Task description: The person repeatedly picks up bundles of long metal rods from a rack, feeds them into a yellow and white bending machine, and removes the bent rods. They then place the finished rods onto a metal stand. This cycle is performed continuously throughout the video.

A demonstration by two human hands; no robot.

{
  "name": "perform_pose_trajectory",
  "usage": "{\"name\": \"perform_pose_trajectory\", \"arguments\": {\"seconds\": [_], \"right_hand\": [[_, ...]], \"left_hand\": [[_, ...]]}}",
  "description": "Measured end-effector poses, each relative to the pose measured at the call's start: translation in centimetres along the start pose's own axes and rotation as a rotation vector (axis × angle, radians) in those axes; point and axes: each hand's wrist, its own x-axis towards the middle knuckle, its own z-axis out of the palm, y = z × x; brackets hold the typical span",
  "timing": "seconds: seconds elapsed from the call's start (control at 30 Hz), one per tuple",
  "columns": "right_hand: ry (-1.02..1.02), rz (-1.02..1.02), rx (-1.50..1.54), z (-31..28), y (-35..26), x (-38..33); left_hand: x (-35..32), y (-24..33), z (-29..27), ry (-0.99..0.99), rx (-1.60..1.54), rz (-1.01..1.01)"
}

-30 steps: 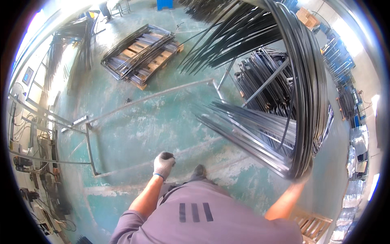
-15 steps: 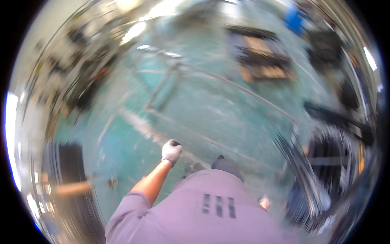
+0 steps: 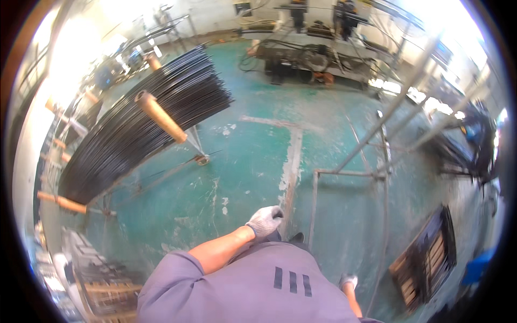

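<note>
Left hand [image 3: 265,222] in a pale knit glove, just left of the metal frame [image 3: 350,173] as viewed, with fingers curled inward in a loose clench; cannot tell any contents of the grip. Right hand [image 3: 349,280], likewise pale-gloved, lower and close to the body, viewed between the two long tubes of the metal frame; small and partly blurred, so cannot tell clenched from released. Cannot confirm contact between either hand and the metal frame.

Nearest to both hands, the metal frame itself: slim grey tube, on the green floor [image 3: 247,177], with slanting tubes [image 3: 385,113] running up and right from its far bar. Dark shoe [image 3: 297,238] just left of the metal frame; mauve-grey shirt [image 3: 237,285] with three dark bars, on the near side.

Worn pale stripe [image 3: 291,167] on the floor, near the metal frame's left tube. Well left of the metal frame, a large fanned bundle of dark rods [image 3: 118,140], with a tan cylinder [image 3: 161,117] slanting across. Right of the metal frame, a wooden pallet [image 3: 407,290] bearing dark frame pieces [image 3: 448,237]; farther right, a blue object [image 3: 476,267]. Beyond the metal frame's far end, low machinery [image 3: 301,59] with tangled dark cables.
</note>
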Motion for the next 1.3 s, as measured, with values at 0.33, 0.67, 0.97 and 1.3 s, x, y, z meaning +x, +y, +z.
{"name": "perform_pose_trajectory", "arguments": {"seconds": [0.33, 0.67, 0.97, 1.3], "right_hand": [[0.059, -0.968, 0.117, -7.7, -65.8, -6.7], [-0.344, -1.476, -0.117, -0.8, -103.4, -32.3], [-0.369, -1.829, -0.303, 2.7, -132.8, -37.0], [-0.357, -2.126, -0.453, 9.4, -162.3, -44.3]], "left_hand": [[11.2, -14.0, -7.4, 0.499, -0.682, -0.453], [27.5, -19.5, -38.8, 1.089, -0.498, -0.182], [43.2, -20.8, -57.1, 1.452, -0.191, -0.171], [58.2, -23.3, -62.5, 1.689, 0.445, -0.801]]}}
